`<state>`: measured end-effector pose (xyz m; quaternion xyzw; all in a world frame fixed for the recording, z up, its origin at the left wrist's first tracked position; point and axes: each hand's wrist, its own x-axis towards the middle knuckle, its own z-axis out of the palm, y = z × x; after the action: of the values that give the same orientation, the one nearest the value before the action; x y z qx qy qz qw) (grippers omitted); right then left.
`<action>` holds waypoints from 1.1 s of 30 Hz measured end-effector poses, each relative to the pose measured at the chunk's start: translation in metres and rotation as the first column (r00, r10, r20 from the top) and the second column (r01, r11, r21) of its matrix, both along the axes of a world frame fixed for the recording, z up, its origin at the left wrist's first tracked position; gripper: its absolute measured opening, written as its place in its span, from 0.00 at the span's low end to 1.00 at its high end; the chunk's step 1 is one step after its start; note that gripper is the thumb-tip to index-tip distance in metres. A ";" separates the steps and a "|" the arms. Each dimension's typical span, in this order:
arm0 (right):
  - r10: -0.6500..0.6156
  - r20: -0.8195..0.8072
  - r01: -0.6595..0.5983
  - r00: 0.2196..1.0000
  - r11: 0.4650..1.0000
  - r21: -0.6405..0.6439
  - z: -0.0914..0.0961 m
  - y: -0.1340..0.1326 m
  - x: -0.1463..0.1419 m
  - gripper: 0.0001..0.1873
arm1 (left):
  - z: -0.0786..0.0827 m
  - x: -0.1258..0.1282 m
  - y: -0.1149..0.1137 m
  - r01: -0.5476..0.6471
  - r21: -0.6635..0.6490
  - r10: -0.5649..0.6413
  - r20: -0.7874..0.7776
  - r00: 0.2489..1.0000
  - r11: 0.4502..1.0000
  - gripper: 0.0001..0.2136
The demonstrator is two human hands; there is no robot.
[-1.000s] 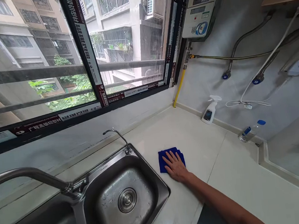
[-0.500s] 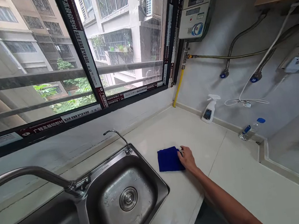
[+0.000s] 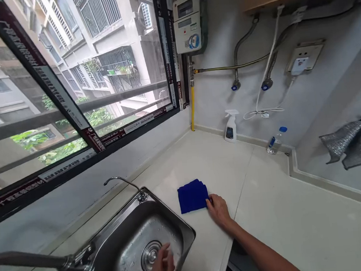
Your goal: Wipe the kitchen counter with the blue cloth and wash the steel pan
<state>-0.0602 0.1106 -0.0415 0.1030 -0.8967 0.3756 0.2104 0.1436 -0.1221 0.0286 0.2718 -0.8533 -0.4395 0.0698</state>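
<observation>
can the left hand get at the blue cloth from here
Probably yes: the left hand is over the sink, with only its rim and some counter between it and the blue cloth. The right hand is at the cloth's right edge, leaving the left side free.

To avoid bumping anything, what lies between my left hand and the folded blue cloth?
In the head view, part of the steel sink, then glossy white countertop, separate your left hand from the cloth.

White spray bottle (image 3: 230, 127) by the counter's (image 3: 269, 195) back edge, blue-capped bottle (image 3: 276, 142) near its right corner, wall meter (image 3: 187, 26) above
</observation>
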 end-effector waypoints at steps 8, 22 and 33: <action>-0.026 0.058 0.025 0.998 1.000 0.013 0.002 -0.005 -0.006 0.16 | 0.003 -0.132 0.034 0.157 -0.229 -0.148 0.057 0.987 0.961 0.25; 0.016 0.102 0.006 0.995 0.978 -0.210 0.001 -0.007 -0.002 0.20 | -0.013 -0.145 0.024 -0.042 0.022 0.045 -0.172 0.984 0.999 0.26; 0.108 0.452 -0.110 0.886 0.994 -0.022 0.034 0.024 -0.020 0.14 | -0.008 -0.100 0.040 0.180 0.128 -0.204 0.211 0.956 0.975 0.25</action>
<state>-0.0805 0.1349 -0.0080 0.0637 -0.9146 0.3984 -0.0254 0.0436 -0.0821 0.0205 0.2383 -0.8531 -0.4564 -0.0841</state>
